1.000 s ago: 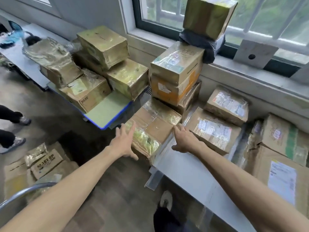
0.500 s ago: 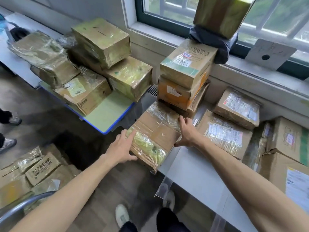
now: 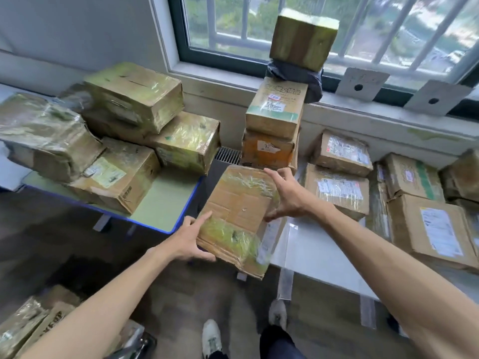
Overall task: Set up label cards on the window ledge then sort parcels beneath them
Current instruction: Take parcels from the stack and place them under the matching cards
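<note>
A flat cardboard parcel (image 3: pixel 238 211) with shiny tape juts out over the near edge of the white table (image 3: pixel 313 244). My left hand (image 3: pixel 188 240) grips its near left corner, index finger on top and thumb along the near edge. My right hand (image 3: pixel 283 199) is at its right edge with fingers spread; the thumb touches the cardboard. Two grey label cards, each with a hole, lean on the window ledge (image 3: pixel 383 117): one (image 3: pixel 361 82) and another (image 3: pixel 438 98) further right.
Behind the parcel stands a stack of boxes (image 3: pixel 273 117) topped by a black bag (image 3: pixel 298 76) and a box (image 3: pixel 302 37). Several labelled parcels (image 3: pixel 337 190) cover the right table. The green table (image 3: pixel 166 206) at left holds several taped boxes. More parcels (image 3: pixel 28 327) lie lower left.
The flat parcel has come toward me and further over the table edge. My left hand slid to its near corner; my right hand's fingers opened and spread.
</note>
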`<control>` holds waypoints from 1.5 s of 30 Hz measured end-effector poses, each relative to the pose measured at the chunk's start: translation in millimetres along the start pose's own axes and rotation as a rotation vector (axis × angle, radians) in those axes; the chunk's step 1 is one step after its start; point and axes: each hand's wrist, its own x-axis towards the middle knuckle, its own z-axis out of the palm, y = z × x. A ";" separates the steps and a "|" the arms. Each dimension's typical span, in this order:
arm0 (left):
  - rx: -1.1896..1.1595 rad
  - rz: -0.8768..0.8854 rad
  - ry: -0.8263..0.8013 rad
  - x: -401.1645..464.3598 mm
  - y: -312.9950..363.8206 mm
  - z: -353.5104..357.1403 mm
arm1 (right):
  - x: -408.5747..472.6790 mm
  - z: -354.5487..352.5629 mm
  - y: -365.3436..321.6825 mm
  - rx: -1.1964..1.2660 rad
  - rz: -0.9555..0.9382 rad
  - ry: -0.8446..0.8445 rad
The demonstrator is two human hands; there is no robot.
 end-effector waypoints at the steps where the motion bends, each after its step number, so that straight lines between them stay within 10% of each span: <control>1: -0.011 0.011 -0.017 1.1 -0.7 -0.6 | -2.8 -0.6 -3.3 -0.017 0.002 0.016; 26: 0.074 0.304 -0.068 32.4 30.9 -26.6 | 22.7 22.6 -6.1 0.082 0.091 0.115; 36: 0.091 0.249 -0.061 43.1 17.4 -36.9 | -4.5 47.8 15.5 0.326 0.415 0.080; 45: 0.064 0.458 -0.155 41.8 47.3 -29.7 | -34.7 72.9 -22.6 0.406 0.210 -0.022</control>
